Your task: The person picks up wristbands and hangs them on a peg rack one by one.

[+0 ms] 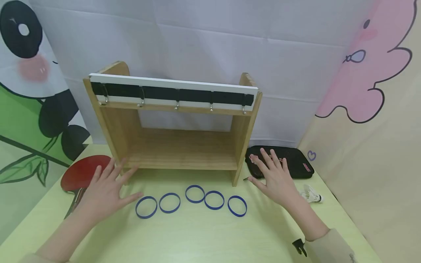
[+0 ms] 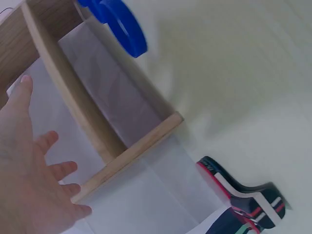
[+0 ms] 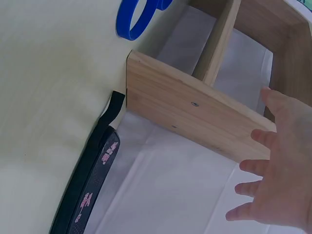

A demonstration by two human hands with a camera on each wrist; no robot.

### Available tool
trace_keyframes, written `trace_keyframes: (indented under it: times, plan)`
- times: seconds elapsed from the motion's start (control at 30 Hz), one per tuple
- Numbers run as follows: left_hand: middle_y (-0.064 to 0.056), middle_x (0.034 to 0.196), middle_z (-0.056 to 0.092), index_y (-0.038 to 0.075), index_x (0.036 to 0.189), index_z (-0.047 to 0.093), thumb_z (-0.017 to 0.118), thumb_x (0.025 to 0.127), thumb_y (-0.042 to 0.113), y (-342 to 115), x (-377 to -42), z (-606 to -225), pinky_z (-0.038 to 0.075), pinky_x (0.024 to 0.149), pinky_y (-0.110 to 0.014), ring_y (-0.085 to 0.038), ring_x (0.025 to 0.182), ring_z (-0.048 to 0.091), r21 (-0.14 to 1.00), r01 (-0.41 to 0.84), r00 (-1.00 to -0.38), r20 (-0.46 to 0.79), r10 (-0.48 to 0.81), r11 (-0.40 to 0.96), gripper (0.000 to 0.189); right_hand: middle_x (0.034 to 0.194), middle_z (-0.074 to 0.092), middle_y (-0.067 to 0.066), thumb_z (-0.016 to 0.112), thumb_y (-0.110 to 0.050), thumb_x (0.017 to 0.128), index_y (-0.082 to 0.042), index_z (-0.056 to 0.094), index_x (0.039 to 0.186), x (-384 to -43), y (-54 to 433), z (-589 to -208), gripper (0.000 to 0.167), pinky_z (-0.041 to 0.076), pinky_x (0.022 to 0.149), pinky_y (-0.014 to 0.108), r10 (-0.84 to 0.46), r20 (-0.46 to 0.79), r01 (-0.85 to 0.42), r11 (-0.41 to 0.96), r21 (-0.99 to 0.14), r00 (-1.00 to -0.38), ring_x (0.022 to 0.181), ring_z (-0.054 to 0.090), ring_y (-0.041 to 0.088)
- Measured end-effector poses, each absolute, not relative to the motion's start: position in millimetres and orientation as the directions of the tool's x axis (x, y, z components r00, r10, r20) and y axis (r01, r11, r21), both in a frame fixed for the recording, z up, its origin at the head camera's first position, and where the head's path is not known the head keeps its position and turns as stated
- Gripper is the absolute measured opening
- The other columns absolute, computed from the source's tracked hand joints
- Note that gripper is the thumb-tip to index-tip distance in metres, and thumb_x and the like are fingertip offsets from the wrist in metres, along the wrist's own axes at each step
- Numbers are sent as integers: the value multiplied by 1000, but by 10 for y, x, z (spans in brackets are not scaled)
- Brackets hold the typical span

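My left hand (image 1: pixel 104 193) is held above the table with its fingers spread, near the left side panel of a wooden shelf (image 1: pixel 184 148). It holds nothing. The right hand (image 1: pixel 274 180) also has spread fingers and nothing in them; it is over the table near the shelf's right panel, overlapping a black zip case (image 1: pixel 297 160) in the head view. Between the hands, several blue rings (image 1: pixel 143 217) lie flat on the table in a loose row. Along the shelf's top front runs a black strip (image 1: pixel 158 92) with several metal hooks (image 1: pixel 177 106), all bare.
A red table tennis bat (image 1: pixel 82 173) lies at the left, partly behind my left hand. A white shuttlecock (image 1: pixel 311 194) lies right of my right forearm. White cloth (image 1: pixel 204 44) hangs behind the shelf. A black buckle (image 1: pixel 299 246) shows beside the right sleeve.
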State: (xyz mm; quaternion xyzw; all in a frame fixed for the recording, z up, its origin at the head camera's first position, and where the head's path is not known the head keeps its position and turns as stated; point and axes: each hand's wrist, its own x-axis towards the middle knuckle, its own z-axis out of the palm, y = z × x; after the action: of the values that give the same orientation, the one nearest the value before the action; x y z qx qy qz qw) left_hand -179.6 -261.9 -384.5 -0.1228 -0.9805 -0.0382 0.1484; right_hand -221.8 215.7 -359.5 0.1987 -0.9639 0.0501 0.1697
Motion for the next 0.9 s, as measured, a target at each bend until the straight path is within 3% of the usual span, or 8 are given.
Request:
trace_keyframes:
  times: [0.17, 0.3, 0.43, 0.63, 0.8, 0.9]
  plan:
    - [-21, 141, 42, 15, 137, 49, 71, 73, 59, -2648, -1836, -3977, 28, 102, -65, -43, 132, 31, 11, 340, -887, 335, 317, 940, 80, 156, 19, 14, 58, -48, 90, -21, 31, 148, -2409, 2115, -3625, 69, 17, 108, 65, -375, 376, -432, 898, -79, -847, 144, 10, 36]
    - [-18, 127, 56, 13, 130, 56, 77, 71, 50, -2663, -1875, -4093, 40, 92, -63, -40, 120, 46, 20, 403, -847, 387, 364, 915, 72, 154, 22, 17, 61, -43, 90, -12, 33, 146, -2542, 2034, -3666, 71, 22, 108, 62, -382, 409, -460, 881, -110, -829, 143, 15, 37]
    - [-14, 117, 63, 12, 124, 61, 81, 70, 42, -2684, -1927, -4187, 46, 86, -59, -37, 110, 54, 46, 455, -817, 417, 397, 889, 66, 154, 22, 19, 62, -39, 90, -3, 30, 146, -2650, 1944, -3723, 75, 26, 108, 58, -360, 426, -465, 869, -170, -830, 142, 19, 37]
    - [-12, 109, 66, 10, 119, 65, 82, 70, 36, -2691, -2032, -4290, 50, 82, -52, -33, 100, 59, 102, 494, -825, 368, 429, 863, 58, 152, 25, 19, 60, -43, 91, -3, 21, 149, -2778, 1832, -3848, 81, 41, 99, 54, -276, 406, -429, 830, -356, -871, 138, 29, 36]
    - [-4, 100, 69, 10, 113, 68, 81, 72, 31, -2688, -2122, -4367, 51, 79, -45, -25, 93, 61, 168, 520, -836, 301, 459, 838, 48, 146, 34, 22, 64, -37, 89, 0, 18, 148, -2870, 1754, -3967, 84, 27, 108, 58, -245, 419, -451, 729, -514, -874, 134, 35, 39]
    - [1, 94, 70, 9, 108, 70, 80, 73, 29, -2678, -2169, -4403, 51, 76, -39, -20, 89, 59, 224, 514, -852, 246, 463, 828, 41, 142, 40, 23, 66, -32, 88, -2, 17, 148, -2932, 1724, -4052, 83, 30, 106, 59, -242, 434, -473, 667, -575, -868, 131, 39, 38]
